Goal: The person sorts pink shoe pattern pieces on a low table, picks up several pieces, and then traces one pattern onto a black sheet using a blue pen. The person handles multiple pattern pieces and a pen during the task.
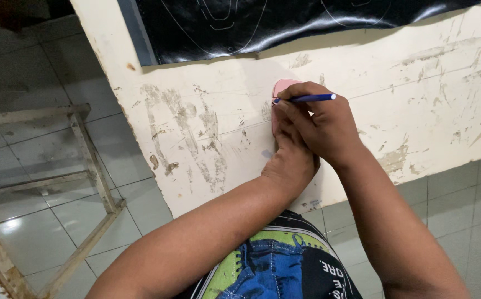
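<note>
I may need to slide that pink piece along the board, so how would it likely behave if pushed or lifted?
The pink piece lies flat and thin under the left hand, so it would probably slide easily on the worn cream board once released. It looks light and perhaps a little bendy. The right hand runs a blue pen along its edge, which suggests the edge is fairly firm.

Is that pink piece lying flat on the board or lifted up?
Flat. The pink piece lies against the board, pressed down by the left hand, while the right hand holds a pen at its edge.
</note>
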A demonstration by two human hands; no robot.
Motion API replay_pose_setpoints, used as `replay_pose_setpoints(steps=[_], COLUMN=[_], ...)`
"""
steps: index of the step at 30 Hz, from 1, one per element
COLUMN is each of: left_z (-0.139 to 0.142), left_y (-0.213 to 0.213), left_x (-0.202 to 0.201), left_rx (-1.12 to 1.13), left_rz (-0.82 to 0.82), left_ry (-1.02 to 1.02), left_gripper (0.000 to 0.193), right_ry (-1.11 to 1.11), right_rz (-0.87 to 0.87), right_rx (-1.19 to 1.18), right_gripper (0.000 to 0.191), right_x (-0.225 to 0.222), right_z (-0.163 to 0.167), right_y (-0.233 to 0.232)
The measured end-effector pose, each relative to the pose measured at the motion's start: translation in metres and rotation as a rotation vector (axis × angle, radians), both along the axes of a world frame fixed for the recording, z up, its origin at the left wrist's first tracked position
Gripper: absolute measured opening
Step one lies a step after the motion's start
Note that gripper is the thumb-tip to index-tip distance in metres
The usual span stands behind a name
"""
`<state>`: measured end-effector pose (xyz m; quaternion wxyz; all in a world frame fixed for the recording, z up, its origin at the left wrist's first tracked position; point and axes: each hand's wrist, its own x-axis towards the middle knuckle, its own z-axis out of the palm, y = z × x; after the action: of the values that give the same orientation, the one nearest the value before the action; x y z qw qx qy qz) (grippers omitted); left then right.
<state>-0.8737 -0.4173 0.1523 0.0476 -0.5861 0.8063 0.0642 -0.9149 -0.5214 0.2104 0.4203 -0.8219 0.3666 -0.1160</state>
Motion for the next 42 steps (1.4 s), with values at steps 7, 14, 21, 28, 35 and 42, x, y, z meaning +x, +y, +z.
replay_pose_setpoints(steps=[7,14,21,28,35,42], left_z=[-0.004,0.000,0.008,0.013,0.014,0.017], left_y=[0.000,-0.001,-0.001,0.006,0.019,0.022], left_x=[-0.002,0.003,0.010,0.032,0.060,0.064], left_rx=[0.015,-0.039,-0.103,-0.386,-0.405,-0.402], left_rz=[-0.020,-0.023,0.016,0.133,0.178,0.210], left_ry=[0.005,-0.053,0.002,0.121,0.492,0.562], left_gripper=[0.044,0.039,0.038,0.039,0.027,0.031], right_ry=[0.018,0.031,-0.141,-0.365,-0.019,0.180], right_rz=[0.062,-0.025,-0.159,-0.374,-0.188,-0.269], right_rx=[-0.147,-0.037,0.157,0.167,-0.041,0.180], right_gripper=[0.020,0.014,0.014,0.022,0.039,0.029], right_x=[0.005,0.003,-0.006,-0.032,-0.038,-0.029], right_z=[0.004,0.002,-0.014,-0.021,-0.026,-0.008], right_y=[0.001,0.001,0.001,-0.013,-0.019,-0.024])
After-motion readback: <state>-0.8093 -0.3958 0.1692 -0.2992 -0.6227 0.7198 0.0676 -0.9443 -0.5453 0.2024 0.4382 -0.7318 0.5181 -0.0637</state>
